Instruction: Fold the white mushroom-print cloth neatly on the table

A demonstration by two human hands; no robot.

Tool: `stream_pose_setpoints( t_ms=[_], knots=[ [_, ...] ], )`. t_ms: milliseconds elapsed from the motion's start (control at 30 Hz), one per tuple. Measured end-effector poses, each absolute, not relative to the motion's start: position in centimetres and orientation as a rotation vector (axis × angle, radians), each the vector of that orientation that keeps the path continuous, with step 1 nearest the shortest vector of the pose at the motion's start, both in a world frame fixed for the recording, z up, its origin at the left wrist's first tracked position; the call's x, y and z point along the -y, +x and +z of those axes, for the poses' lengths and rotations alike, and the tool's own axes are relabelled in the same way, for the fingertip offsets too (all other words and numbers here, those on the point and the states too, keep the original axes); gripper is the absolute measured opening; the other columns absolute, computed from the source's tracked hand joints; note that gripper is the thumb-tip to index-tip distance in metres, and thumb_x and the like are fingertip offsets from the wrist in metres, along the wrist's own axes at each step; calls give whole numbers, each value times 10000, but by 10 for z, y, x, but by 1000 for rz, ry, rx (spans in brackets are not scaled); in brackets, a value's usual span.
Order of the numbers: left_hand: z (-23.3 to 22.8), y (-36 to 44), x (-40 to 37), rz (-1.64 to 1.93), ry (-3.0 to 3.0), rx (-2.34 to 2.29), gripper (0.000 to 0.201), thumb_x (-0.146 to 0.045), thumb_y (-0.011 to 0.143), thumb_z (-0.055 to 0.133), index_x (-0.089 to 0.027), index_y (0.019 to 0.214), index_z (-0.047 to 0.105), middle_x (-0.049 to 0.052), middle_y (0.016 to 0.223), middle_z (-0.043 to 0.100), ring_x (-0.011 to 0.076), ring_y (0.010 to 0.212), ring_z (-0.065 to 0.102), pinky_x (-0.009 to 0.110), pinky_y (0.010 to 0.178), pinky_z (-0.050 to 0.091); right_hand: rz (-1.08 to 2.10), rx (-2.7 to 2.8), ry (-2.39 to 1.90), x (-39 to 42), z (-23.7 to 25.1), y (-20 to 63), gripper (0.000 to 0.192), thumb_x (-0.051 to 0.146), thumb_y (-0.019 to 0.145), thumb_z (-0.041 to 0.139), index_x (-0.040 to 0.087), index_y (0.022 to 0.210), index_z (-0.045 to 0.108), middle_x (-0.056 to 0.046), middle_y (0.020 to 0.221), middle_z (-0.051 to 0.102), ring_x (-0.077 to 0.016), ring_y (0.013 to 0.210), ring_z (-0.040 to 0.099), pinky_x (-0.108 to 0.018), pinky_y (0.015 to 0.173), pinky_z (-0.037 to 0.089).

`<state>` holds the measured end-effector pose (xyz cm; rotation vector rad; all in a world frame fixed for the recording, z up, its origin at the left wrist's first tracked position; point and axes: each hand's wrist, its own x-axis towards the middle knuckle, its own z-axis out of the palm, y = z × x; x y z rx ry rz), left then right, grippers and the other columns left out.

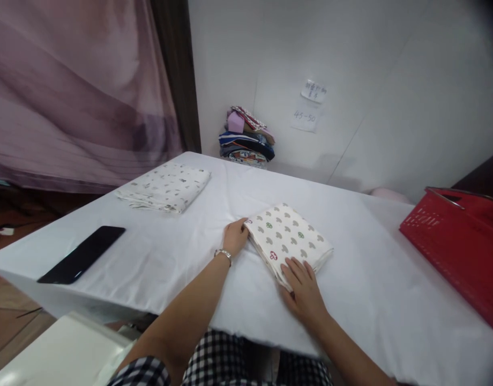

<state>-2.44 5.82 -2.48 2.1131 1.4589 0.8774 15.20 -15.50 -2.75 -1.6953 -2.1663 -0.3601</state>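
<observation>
A folded cream cloth with a mushroom print (289, 236) lies in the middle of the white-covered table (182, 252). My left hand (235, 237), with a bracelet on the wrist, touches the cloth's left corner with its fingers curled at the edge. My right hand (304, 289) rests flat on the cloth's near corner, fingers spread. Neither hand lifts the cloth.
A second folded printed cloth (166, 186) lies at the far left of the table. A black phone (82, 254) lies near the left edge. A red basket (459, 244) stands at the right. A pile of folded fabrics (246, 136) sits by the wall.
</observation>
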Motion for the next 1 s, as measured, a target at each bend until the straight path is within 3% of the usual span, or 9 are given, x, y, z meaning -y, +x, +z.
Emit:
stream_pose_setpoints(
  t_ms=[233,367,533,633,733,867,1000],
  knots=[
    [-16,-36,-51,810,2158,-1384,321,-153,779,473,-222,1046,637,29,943,689,196,908,614,332,872,443,-415,2141,-1688,158,-32,189,399,180,877,438,199,1268,513,-85,1286,559,-224,1231,464,-452,1045,299],
    [-10,-41,-42,699,2219,-1259,241,-249,776,525,-237,989,636,26,887,663,202,850,603,329,785,483,-358,2079,-1829,168,-32,215,412,198,889,415,237,1292,493,-66,1348,505,-222,1290,400,-465,1038,298],
    [-9,-39,-38,869,2316,-1052,385,-112,706,511,-219,1064,602,45,1138,581,205,1113,509,341,962,435,-304,2021,-1969,174,-22,197,428,303,870,459,199,1283,499,-101,1380,462,-268,1311,361,-518,1048,254],
    [-10,-38,-36,858,2308,-845,499,-60,684,471,-242,1135,585,26,1293,489,179,1198,460,299,958,456,-329,1998,-1968,168,-11,180,402,363,882,473,182,1237,533,-119,1331,509,-272,1266,416,-512,1054,234],
    [-13,-38,-36,780,2302,-756,448,-103,704,507,-249,1113,614,22,1343,460,198,1235,432,304,929,486,-353,1979,-1941,157,-5,169,314,318,920,431,230,1188,568,-81,1254,577,-239,1203,475,-491,1051,235],
    [-20,-37,-41,767,2328,-685,327,-267,768,586,-240,1089,642,43,1337,480,218,1261,399,386,1047,390,-369,1982,-1898,144,-7,166,314,240,951,373,265,1179,586,-49,1188,619,-197,1114,535,-436,1013,297],
    [-26,-36,-46,813,2356,-669,276,-356,826,561,-236,1049,671,50,1292,521,206,1249,406,385,1075,349,-381,1967,-1864,142,-12,167,322,230,951,375,248,1184,596,-54,1185,622,-197,1111,533,-395,973,355]
  ],
)
